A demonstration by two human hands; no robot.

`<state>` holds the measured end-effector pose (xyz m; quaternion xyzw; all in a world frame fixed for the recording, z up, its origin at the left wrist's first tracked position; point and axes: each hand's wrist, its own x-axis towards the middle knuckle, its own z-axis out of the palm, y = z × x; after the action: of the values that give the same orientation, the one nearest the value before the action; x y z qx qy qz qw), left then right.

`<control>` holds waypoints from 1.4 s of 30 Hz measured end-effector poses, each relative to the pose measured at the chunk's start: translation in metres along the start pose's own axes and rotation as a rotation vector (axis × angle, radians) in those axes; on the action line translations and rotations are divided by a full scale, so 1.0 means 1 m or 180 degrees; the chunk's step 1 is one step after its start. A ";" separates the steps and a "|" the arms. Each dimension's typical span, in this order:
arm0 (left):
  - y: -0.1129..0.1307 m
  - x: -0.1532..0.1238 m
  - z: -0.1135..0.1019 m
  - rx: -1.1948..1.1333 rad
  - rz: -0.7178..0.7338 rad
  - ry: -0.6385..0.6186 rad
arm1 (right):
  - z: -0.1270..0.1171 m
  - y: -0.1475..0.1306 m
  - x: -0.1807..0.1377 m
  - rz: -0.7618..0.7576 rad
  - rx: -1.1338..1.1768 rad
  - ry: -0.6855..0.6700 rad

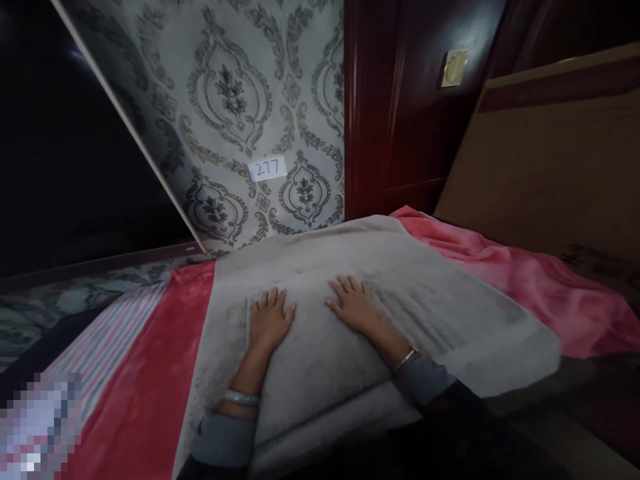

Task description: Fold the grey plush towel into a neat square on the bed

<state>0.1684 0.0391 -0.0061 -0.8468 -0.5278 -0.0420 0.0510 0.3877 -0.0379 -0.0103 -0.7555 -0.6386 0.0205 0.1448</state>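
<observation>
Two hands [271,323] [356,308] rest on grey cloth [310,360] below a "277" label [268,169].

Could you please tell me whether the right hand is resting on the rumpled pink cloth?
No, the right hand lies spread on the wide grey plush cloth, apart from the rumpled pink cloth.

Grey cloth [310,353], spread out, lightly creased, between red fabric [150,353] and pink fabric [495,273]
</observation>
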 end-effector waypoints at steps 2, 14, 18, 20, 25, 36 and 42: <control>-0.002 0.000 -0.001 -0.0041 -0.0130 -0.0058 | 0.010 0.000 -0.003 0.0020 -0.0050 -0.0084; -0.046 0.012 -0.008 -0.0413 -0.0757 -0.0528 | 0.019 0.006 -0.003 0.0008 -0.0196 0.0024; -0.031 -0.016 -0.018 -0.0266 -0.0788 -0.0363 | 0.018 0.007 -0.004 0.0004 -0.0223 0.0030; -0.017 -0.040 -0.018 -0.0146 -0.0402 -0.0133 | 0.018 0.008 -0.004 -0.0020 -0.0261 0.0065; 0.001 -0.085 -0.003 -0.0135 0.0148 -0.0078 | 0.018 0.009 -0.005 -0.0010 -0.0292 0.0106; -0.029 -0.108 -0.006 -0.0361 -0.0291 -0.0176 | 0.011 0.006 -0.005 0.0010 -0.0247 0.0022; 0.015 -0.117 -0.017 -0.0289 0.0125 0.0110 | 0.002 -0.007 -0.035 0.0008 -0.0241 -0.0175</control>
<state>0.1300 -0.0742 -0.0048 -0.8576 -0.5077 -0.0795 0.0224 0.3743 -0.0702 -0.0153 -0.7603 -0.6418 0.0172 0.0985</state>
